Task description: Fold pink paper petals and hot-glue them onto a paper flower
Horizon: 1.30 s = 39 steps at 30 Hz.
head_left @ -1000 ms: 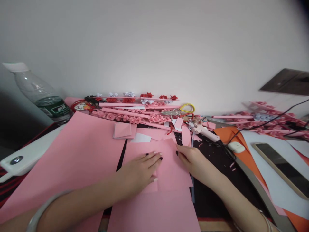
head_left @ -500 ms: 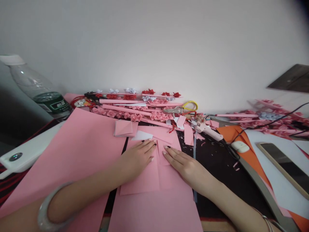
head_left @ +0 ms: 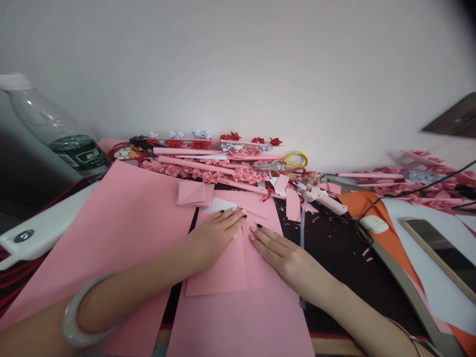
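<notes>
Lying flat, fingers together, your right hand (head_left: 281,252) now joins your flat left hand (head_left: 214,235), likely steadying the pink paper (head_left: 225,278).

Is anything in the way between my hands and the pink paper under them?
Nothing visible: your left hand and right hand rest directly on the pink paper. The scissors and glue gun lie farther back.

Green bottle label (head_left: 82,154), white characters, too blurred to read
</notes>
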Tool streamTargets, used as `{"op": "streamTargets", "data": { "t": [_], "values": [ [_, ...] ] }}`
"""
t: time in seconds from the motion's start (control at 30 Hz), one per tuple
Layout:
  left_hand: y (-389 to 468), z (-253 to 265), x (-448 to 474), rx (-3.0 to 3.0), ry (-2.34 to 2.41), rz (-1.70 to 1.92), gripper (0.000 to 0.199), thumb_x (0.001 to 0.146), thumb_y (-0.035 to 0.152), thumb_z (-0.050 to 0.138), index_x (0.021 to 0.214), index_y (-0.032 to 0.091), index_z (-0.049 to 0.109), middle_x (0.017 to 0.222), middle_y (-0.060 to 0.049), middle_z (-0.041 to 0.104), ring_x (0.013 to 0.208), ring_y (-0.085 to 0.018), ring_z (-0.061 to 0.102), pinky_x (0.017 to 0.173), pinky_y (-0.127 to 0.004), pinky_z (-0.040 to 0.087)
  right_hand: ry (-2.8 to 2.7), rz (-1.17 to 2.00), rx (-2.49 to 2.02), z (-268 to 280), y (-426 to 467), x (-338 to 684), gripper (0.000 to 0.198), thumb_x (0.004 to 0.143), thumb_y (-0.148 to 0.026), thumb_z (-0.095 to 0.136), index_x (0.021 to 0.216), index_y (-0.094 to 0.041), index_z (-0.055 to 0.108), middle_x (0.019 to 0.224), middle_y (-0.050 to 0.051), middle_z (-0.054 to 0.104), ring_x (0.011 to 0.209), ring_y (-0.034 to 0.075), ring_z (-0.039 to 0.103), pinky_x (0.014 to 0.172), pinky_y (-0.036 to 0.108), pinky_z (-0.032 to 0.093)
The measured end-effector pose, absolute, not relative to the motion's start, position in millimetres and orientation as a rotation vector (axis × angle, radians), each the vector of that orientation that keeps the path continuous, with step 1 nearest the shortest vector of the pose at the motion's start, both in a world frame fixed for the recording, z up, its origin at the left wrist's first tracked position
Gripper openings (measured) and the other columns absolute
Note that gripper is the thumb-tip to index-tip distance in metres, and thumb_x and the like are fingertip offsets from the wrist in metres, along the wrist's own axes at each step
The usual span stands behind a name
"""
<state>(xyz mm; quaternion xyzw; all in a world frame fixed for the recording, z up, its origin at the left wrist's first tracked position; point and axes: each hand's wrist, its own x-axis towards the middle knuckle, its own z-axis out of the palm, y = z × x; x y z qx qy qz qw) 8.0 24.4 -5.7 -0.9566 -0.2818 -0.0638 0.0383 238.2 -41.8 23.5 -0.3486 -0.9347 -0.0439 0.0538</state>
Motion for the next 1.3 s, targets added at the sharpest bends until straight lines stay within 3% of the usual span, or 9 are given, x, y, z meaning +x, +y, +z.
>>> {"op": "streamTargets", "data": {
  "t": [0.3, 0.73, 0.97, 1.3],
  "values": [
    [22.7, -1.9, 10.2, -2.977, -0.899, -0.215, 0.041, 0.096, 0.022, 0.027, 0.133, 0.010, 0.039, 0.142, -0.010, 0.037, 0.135, -0.023, 0.026, 0.106, -0.038, 0.026, -2.851, -0.111, -1.054, 22.1, -42.8, 238.8, 0.045, 0.091, -0.006, 0.035, 0.135, -0.008, 0.039, 0.140, 0.015, 0.039, 0.133, 0.023, 0.027, 0.106, 0.039, 0.036],
    [22.0, 0.5, 11.6, -2.967, -0.879, -0.184, 0.041, 0.095, 0.022, 0.031, 0.133, 0.009, 0.040, 0.142, -0.011, 0.037, 0.133, -0.026, 0.029, 0.105, -0.039, 0.029, -2.875, -0.173, -1.065, 21.3, -43.9, 238.0, 0.043, 0.092, -0.007, 0.036, 0.134, -0.010, 0.042, 0.141, 0.014, 0.039, 0.131, 0.025, 0.031, 0.105, 0.041, 0.037],
    [14.1, 7.5, 10.7, -3.022, -0.809, -0.376, 0.037, 0.094, 0.025, 0.034, 0.124, 0.013, 0.053, 0.133, -0.008, 0.050, 0.130, -0.025, 0.034, 0.107, -0.041, 0.029, -2.834, -0.179, -1.038, 20.1, -43.5, 238.0, 0.043, 0.091, -0.008, 0.040, 0.133, -0.013, 0.044, 0.139, 0.015, 0.040, 0.131, 0.025, 0.031, 0.103, 0.042, 0.040],
    [6.0, 12.3, 11.7, -3.020, -0.678, -0.429, 0.034, 0.094, 0.024, 0.035, 0.111, 0.012, 0.062, 0.123, -0.011, 0.058, 0.124, -0.026, 0.044, 0.104, -0.042, 0.034, -2.795, -0.175, -0.994, 20.4, -45.5, 237.3, 0.041, 0.090, -0.009, 0.043, 0.130, -0.015, 0.049, 0.138, 0.018, 0.041, 0.131, 0.028, 0.031, 0.102, 0.045, 0.039]
  ]
}}
